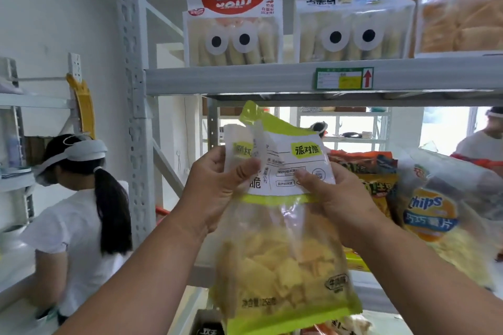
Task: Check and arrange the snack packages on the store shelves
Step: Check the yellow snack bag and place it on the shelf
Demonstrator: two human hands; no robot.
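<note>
At the far left a person in a white shirt [73,228] bends over another rack, apart from the work. The left hand [217,187] pinches the upper left corner of the yellow-green snack bag [283,247], thumb in front, and this corner is folded forward. The bag hangs upright between both hands, its long axis vertical, in front of the open middle shelf and below the upper shelf edge [245,79]. The right hand [334,196] grips the white label band on the right side, thumb on the front. Both hands are equally near. To the right, just beside the bag, stands the chips bag [432,209]. I judge the bag must travel forward and a little right to stand beside it.
</note>
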